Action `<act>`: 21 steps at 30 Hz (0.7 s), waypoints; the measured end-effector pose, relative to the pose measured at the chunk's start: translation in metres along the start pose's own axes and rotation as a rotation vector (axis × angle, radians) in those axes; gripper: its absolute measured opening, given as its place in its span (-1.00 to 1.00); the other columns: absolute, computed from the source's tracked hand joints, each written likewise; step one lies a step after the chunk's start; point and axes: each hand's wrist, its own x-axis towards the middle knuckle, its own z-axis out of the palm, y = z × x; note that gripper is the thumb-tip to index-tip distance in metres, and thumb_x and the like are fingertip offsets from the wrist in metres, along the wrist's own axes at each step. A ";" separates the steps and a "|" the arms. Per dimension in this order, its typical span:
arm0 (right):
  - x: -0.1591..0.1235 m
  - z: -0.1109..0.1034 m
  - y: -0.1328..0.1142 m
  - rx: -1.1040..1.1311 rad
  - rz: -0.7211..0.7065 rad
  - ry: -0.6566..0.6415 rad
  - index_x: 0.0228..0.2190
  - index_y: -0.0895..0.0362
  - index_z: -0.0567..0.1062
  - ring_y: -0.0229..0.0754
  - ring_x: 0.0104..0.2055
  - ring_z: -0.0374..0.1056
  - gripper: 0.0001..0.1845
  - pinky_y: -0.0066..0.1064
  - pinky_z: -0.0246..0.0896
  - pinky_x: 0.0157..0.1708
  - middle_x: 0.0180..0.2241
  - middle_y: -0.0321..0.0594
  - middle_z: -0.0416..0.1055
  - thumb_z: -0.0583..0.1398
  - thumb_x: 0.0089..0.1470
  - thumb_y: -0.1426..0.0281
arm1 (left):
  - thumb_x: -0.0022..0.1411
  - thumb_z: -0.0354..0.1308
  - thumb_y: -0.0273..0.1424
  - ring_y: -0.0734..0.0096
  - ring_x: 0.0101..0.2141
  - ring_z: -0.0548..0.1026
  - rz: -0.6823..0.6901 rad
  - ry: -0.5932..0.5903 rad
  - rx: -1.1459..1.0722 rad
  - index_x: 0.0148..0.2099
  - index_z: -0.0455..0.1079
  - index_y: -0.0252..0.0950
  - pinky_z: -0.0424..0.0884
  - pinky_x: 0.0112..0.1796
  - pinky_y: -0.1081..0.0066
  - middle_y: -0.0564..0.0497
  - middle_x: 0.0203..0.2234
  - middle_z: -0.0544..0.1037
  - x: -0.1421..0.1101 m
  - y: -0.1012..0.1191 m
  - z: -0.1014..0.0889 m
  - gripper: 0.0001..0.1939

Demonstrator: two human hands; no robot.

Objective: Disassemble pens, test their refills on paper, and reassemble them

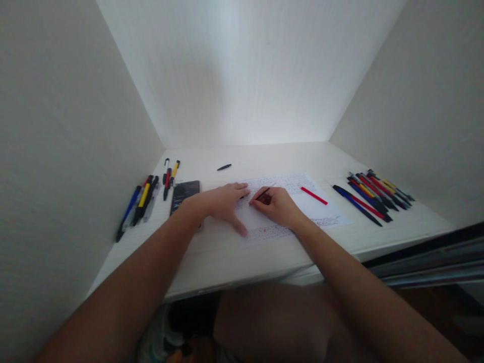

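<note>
- No text, brand or number can be read with certainty.
- Rows of small handwriting (pixel 291 182) are borne by the white sheet (pixel 310 205), across its far part and along its near edge; individual words cannot be made out.
- Faint marks are shown on the dark screen of the phone (pixel 186 190); these are too small to be deciphered.

We can't read the handwriting (pixel 293 181) on the sheet (pixel 310 205), way too tiny. Left forearm (pixel 151 272) hides part of the phone (pixel 186 190), right hand (pixel 279 205) covers some of the sheet, and the stuff (pixel 177 353) below the worktop (pixel 260 157) looks blurry.
</note>
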 end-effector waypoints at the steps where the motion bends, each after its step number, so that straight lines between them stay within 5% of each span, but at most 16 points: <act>1: 0.000 0.000 -0.001 -0.001 0.000 0.000 -0.35 0.16 0.59 -0.21 -0.44 0.39 -0.85 -0.39 0.24 -0.43 -0.44 -0.18 0.54 0.24 0.08 0.35 | -0.33 0.22 0.37 -0.07 0.35 -0.05 -0.004 -0.007 0.000 0.44 -0.09 -0.35 -0.11 0.30 0.17 -0.23 0.40 -0.14 0.000 0.000 0.000 0.43; 21: -0.001 0.000 -0.002 -0.016 0.016 0.026 -0.36 0.16 0.59 -0.22 -0.43 0.37 -0.85 -0.39 0.23 -0.41 -0.44 -0.18 0.54 0.23 0.08 0.36 | -0.25 0.26 0.29 -0.08 0.35 -0.06 -0.020 -0.029 0.001 0.45 -0.12 -0.33 -0.11 0.30 0.15 -0.21 0.41 -0.16 -0.003 0.004 -0.004 0.37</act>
